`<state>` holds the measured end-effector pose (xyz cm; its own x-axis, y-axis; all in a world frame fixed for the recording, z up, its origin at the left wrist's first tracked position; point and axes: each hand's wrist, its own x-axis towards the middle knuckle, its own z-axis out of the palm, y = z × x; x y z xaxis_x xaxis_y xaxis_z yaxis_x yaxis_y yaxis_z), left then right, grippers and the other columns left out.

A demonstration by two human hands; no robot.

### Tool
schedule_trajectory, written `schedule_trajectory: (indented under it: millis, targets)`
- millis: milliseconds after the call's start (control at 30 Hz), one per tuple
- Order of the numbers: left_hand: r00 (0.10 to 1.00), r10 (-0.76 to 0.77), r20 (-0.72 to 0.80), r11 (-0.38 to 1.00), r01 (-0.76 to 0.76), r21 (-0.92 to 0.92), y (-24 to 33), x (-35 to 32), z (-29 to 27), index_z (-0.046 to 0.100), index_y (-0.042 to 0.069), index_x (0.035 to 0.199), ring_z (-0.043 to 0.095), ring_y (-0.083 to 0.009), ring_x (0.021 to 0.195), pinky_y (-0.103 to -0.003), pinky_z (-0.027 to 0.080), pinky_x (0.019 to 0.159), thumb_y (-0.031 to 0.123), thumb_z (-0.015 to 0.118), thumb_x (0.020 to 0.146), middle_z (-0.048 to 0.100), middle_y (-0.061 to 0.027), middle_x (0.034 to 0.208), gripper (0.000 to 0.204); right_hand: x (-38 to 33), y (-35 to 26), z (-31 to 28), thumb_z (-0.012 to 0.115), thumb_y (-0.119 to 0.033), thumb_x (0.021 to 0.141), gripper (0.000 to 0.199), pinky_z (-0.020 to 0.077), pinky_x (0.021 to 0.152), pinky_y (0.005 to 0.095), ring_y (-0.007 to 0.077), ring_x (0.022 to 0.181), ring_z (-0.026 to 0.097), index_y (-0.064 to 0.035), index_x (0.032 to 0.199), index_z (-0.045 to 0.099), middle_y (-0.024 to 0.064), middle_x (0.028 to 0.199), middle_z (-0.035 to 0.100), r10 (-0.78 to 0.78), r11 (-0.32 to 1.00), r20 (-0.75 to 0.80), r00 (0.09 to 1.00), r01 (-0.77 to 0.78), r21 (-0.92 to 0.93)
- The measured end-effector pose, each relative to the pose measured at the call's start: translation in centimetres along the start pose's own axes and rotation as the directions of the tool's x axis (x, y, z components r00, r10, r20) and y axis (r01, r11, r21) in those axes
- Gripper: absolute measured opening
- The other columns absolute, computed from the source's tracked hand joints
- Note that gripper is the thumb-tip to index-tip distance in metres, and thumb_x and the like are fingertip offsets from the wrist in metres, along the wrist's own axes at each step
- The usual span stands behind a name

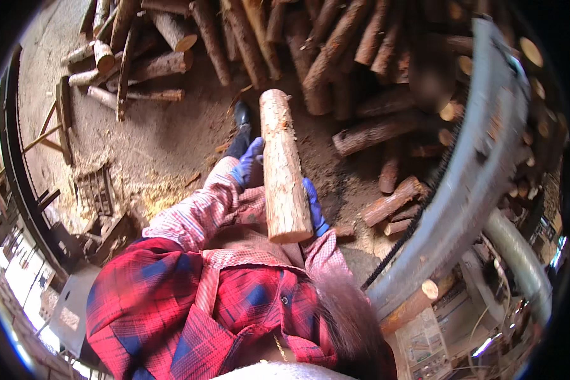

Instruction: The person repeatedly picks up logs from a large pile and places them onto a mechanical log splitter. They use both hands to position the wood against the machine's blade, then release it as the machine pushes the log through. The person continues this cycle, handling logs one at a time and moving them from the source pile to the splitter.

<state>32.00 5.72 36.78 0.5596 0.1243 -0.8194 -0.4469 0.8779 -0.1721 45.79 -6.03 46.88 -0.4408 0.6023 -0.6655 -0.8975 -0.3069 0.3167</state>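
Observation:
A thick pale log (284,168), stripped of most of its bark, lies lengthwise in front of my body, its cut near end close to my apron. My left hand (250,164), in a blue-purple glove, grips its left side about midway along. On the right side, nearer the close end, my right hand (315,209) presses against it in a matching glove. Both hands are closed on the log, though the fingers beneath it are hidden. Checked sleeves cover my forearms.
Piled logs (335,57) fill the far side, with more stacked at the far left (145,63). A grey metal machine frame (462,164) with a dark toothed edge curves up on the right. Beside its base lies another log (411,307). Short logs (392,202) rest on the ground.

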Motion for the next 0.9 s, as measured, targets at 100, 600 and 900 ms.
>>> schedule_trajectory:
  millis: [100,600,900]
  targets:
    - [0.992,0.084,0.092,0.992,-0.092,0.088,-4.1,-3.6,6.9,0.061,0.005,0.119,0.067,-0.0291,0.089,-0.045,0.053,0.087,0.054,0.066,0.082,0.069,-0.0137,0.105,0.061,-7.0,1.3,-0.6,0.056,-0.052,0.09,0.066,0.0515,0.092,0.0404,0.0264,0.1,0.064,-0.0044,0.136,0.045,0.0132,0.118,0.063,-0.134,0.975,0.042,0.99,0.139,-0.171]
    - [0.265,-0.201,0.943,0.13,-0.947,0.293,-30.0,-15.7,37.5,0.033,0.003,0.142,0.045,-0.0227,0.126,-0.033,0.038,0.106,0.034,0.069,0.087,0.047,-0.0159,0.137,0.072,-43.3,-4.2,8.0,0.083,-0.021,0.069,0.1,0.0355,0.108,0.0378,0.0257,0.123,0.046,-0.003,0.148,0.024,0.0137,0.138,0.045,-0.674,-0.651,0.739,-0.027,0.494,-0.576]
    - [0.839,0.207,0.504,-0.327,-0.426,0.843,-14.5,-13.4,17.2,0.038,-0.002,0.139,0.05,-0.0274,0.124,-0.036,0.038,0.105,0.042,0.075,0.078,0.052,-0.0192,0.133,0.084,-48.6,-12.3,-8.5,0.087,-0.029,0.062,0.11,0.0297,0.112,0.0361,0.0271,0.133,0.038,-0.002,0.148,0.025,0.0165,0.145,0.039,-0.85,-0.514,0.461,0.253,-0.214,-0.831]
